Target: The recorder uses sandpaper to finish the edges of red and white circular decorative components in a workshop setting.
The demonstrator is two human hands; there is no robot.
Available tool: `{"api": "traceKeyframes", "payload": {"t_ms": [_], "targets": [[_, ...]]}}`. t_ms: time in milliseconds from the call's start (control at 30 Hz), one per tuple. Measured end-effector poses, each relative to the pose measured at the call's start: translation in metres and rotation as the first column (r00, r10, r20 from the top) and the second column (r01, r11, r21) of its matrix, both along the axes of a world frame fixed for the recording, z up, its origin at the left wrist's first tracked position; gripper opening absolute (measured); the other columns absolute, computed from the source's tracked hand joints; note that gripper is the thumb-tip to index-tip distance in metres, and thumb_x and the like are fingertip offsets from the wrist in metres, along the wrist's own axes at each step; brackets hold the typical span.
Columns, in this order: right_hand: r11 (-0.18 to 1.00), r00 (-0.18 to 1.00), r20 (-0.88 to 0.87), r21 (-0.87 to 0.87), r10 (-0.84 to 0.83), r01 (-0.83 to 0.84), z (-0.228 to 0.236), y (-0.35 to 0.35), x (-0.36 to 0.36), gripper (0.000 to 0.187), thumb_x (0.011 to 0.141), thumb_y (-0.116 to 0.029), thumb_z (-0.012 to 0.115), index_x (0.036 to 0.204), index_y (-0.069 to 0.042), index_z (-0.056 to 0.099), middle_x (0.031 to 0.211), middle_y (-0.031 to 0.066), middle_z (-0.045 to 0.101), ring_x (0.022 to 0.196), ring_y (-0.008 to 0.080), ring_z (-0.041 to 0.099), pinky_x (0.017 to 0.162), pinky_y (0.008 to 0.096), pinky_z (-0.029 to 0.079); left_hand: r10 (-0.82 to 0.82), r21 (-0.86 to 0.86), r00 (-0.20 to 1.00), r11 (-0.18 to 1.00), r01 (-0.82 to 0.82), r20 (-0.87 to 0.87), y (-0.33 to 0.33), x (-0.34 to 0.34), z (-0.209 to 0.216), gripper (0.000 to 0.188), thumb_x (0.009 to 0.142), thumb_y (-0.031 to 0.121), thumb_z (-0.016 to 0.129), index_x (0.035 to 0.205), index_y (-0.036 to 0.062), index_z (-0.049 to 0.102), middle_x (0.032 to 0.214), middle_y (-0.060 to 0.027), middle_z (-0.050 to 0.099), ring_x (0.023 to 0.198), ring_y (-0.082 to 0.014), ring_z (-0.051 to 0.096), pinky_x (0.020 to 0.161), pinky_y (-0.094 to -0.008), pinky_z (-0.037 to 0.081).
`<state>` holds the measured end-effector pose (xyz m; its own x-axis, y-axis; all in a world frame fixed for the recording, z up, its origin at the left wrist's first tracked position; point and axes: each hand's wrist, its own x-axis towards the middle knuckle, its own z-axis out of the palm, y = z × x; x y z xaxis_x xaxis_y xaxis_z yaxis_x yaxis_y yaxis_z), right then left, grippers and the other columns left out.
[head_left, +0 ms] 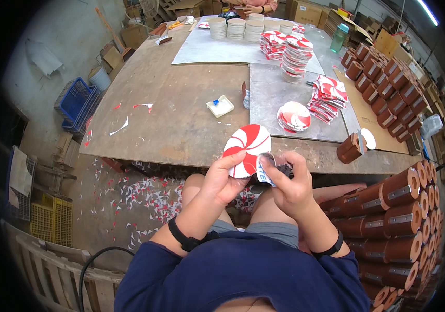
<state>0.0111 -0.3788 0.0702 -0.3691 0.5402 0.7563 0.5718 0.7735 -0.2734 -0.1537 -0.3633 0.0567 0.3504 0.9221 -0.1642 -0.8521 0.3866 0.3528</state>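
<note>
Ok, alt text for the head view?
A person's left fingers hold a round, red-and-white swirled disc; the right fingers grip a small dark-and-white piece beside it. Similarly patterned stacks stand on the brown table.

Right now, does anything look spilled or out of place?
Yes: red and white scraps litter the floor by the table, ungathered, with a few on its left side. The patterned square pieces at right sit ragged and skewed, unlike the neat pale disc stacks behind.
</note>
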Motion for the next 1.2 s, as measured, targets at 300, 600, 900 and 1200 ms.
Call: {"api": "traceKeyframes", "payload": {"t_ms": [300, 600, 900, 1200], "targets": [[0.984, 0.970, -0.184, 0.043, -0.161, 0.171, 0.002, 0.005, 0.010, 0.042, 0.061, 0.004, 0.058, 0.099, -0.010, 0.064, 0.095, 0.0136, 0.048, 0.074, 0.0282, 0.053, 0.062, 0.0329, 0.045, -0.029, -0.008, 0.999, 1.000, 0.029, -0.020, 0.001, -0.001, -0.003, 0.039, 0.080, 0.001, 0.054, 0.117, -0.0042, 0.042, 0.110, -0.0160, 0.055, 0.099, -0.0226, 0.057, 0.084, -0.0332, 0.049], [0.981, 0.974, -0.118, -0.023, -0.192, 0.190, -0.018, 0.003, 0.022, 0.042, 0.060, 0.006, 0.059, 0.098, -0.011, 0.065, 0.094, 0.0127, 0.049, 0.076, 0.0268, 0.054, 0.063, 0.0322, 0.047, 0.044, 0.135, 0.980, 0.991, -0.018, -0.193, 0.002, -0.012, -0.003, 0.041, 0.079, 0.000, 0.056, 0.117, -0.0046, 0.042, 0.111, -0.0167, 0.054, 0.101, -0.0249, 0.056, 0.088, -0.0373, 0.046], [0.952, 0.949, -0.088, -0.083, -0.303, 0.296, -0.023, 0.010, 0.018, 0.039, 0.062, 0.006, 0.057, 0.098, -0.007, 0.063, 0.095, 0.0153, 0.048, 0.075, 0.0291, 0.055, 0.064, 0.0327, 0.047, -0.022, -0.041, 0.998, 0.999, 0.020, -0.054, 0.004, -0.002, -0.003, 0.039, 0.082, 0.001, 0.051, 0.118, -0.0055, 0.041, 0.112, -0.0175, 0.054, 0.101, -0.0255, 0.056, 0.087, -0.0357, 0.047], [0.982, 0.982, -0.003, -0.019, -0.187, 0.187, -0.024, -0.018, -0.005, 0.039, 0.059, 0.002, 0.061, 0.094, -0.014, 0.066, 0.092, 0.0103, 0.048, 0.073, 0.0258, 0.053, 0.060, 0.0348, 0.046, -0.025, -0.075, 1.000, 0.997, 0.024, -0.018, 0.007, -0.006, -0.010, 0.040, 0.082, 0.002, 0.050, 0.120, -0.0051, 0.039, 0.114, -0.0183, 0.052, 0.104, -0.0257, 0.054, 0.088, -0.0350, 0.048]]}}
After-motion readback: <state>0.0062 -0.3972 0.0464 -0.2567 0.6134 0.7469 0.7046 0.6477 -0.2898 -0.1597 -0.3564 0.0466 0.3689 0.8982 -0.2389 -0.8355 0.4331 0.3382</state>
